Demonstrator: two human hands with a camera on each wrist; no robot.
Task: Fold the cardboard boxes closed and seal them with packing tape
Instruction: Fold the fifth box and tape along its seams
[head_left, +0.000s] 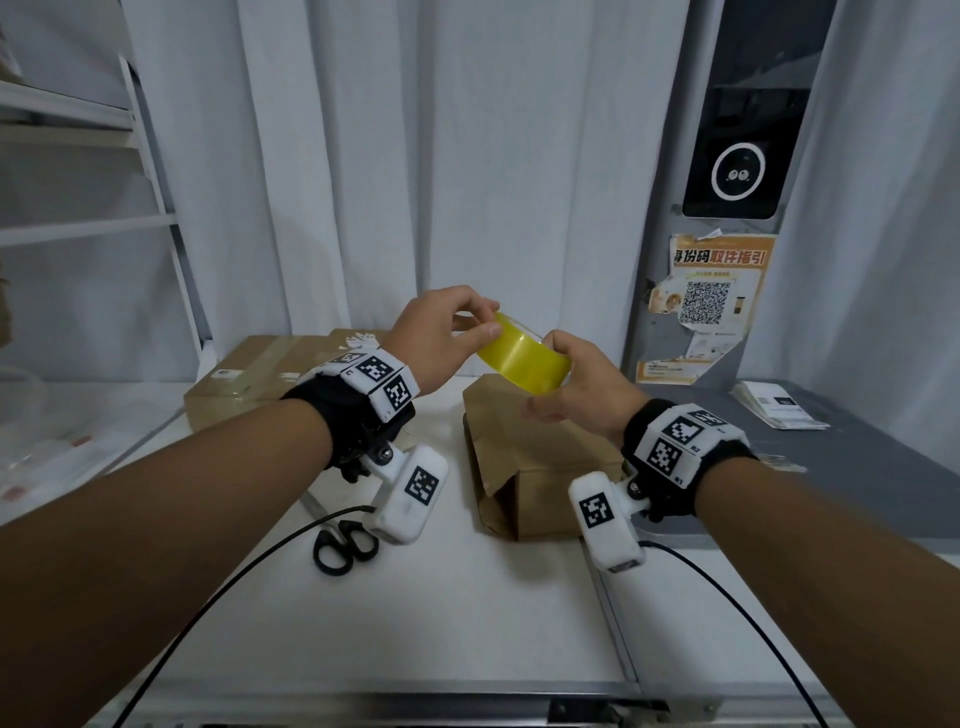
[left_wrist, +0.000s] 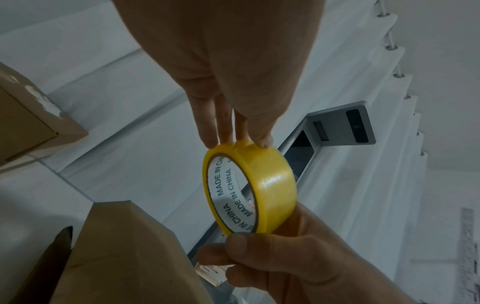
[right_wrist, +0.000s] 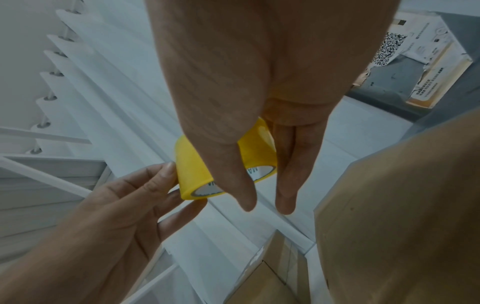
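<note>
white curtains (head_left: 467, 156) behind white table (head_left: 467, 597).

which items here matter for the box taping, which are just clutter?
Job:
tape roll, held by left hand and right hand
open box
taped box
scissors

Lying about:
paper stack
QR poster
shelf

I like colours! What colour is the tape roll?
Yellow tape roll, clearest in left wrist view.
</note>
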